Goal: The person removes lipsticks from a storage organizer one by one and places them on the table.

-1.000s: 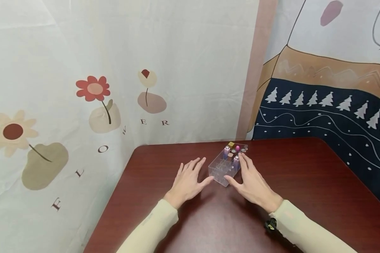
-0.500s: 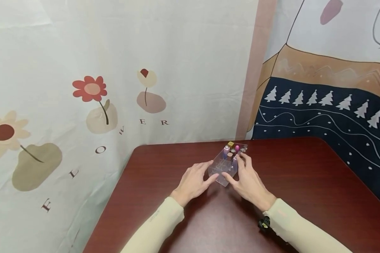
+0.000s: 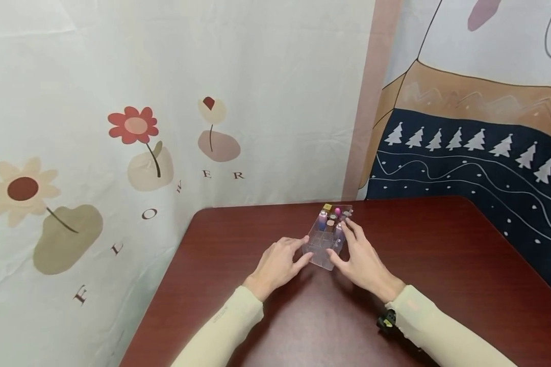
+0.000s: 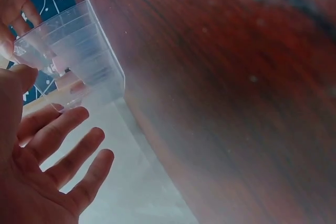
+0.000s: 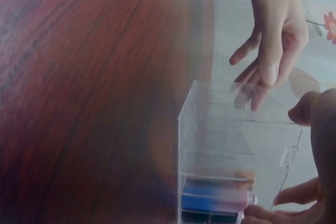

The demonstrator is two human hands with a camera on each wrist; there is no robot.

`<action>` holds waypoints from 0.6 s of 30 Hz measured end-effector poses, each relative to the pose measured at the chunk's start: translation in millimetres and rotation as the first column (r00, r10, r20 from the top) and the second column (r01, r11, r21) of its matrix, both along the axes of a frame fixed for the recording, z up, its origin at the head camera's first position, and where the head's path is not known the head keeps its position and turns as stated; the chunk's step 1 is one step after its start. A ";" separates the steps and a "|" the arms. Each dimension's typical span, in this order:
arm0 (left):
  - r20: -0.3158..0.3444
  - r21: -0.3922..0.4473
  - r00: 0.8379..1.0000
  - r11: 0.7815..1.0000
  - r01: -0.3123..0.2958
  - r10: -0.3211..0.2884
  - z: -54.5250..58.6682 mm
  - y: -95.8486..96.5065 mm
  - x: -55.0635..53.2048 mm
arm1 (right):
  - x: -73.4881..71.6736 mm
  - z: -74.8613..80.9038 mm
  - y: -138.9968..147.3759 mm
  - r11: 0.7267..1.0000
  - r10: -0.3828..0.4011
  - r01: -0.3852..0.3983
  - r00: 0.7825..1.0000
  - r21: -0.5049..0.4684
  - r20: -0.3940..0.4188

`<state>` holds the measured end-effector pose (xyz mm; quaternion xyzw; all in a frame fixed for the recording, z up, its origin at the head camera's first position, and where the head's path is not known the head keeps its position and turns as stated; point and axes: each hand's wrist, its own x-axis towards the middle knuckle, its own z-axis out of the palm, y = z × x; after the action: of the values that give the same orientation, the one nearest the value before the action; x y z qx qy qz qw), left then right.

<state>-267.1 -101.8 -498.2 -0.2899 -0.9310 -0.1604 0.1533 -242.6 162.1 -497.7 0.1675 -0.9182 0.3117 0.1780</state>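
A clear plastic organizer box (image 3: pixel 319 257) with dividers stands on the table, its near compartments see-through. Its far part holds small items: a blue-to-pink bottle (image 3: pixel 322 221), a second purple one (image 3: pixel 339 232), a yellow-topped item (image 3: pixel 327 207) and a magenta-topped one (image 3: pixel 337 211). At the box's left side is my left hand (image 3: pixel 276 265), its index fingertip against the wall and its other fingers spread, as the left wrist view shows. My right hand (image 3: pixel 365 262) lies along the right side, thumb near the front corner, fingers extended at the wall by the purple bottle.
The dark red-brown table (image 3: pixel 441 265) extends on both sides of the box. Behind it hangs a pale curtain with flower prints (image 3: pixel 275 102). A navy tree-patterned cloth (image 3: pixel 473 163) hangs at the right. A dark watch-like band (image 3: pixel 386 322) shows under the right wrist.
My left fingers have come in to the box's left wall. The box has turned slightly, its far end swinging left and its front corner shifting right. My right fingers have moved in against it.
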 end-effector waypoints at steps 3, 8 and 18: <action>-0.029 -0.002 0.999 1.000 0.016 -0.017 0.7 -1.7 3.7 | 1.4 1.8 3.5 0.999 0.032 -0.032 0.999 0.003 0.014; -0.085 -0.016 0.996 0.999 0.041 -0.042 1.6 -3.3 6.7 | 1.1 4.7 8.5 0.997 0.071 -0.071 0.997 0.001 0.016; -0.178 0.012 0.979 0.995 0.103 -0.099 3.9 -0.2 13.9 | 5.0 13.8 11.4 0.994 0.096 -0.096 0.995 -0.049 -0.018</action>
<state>-253.2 -101.9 -494.3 -0.3484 -0.8959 -0.1512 0.2303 -237.6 173.5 -484.0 0.2094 -0.8997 0.3413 0.1740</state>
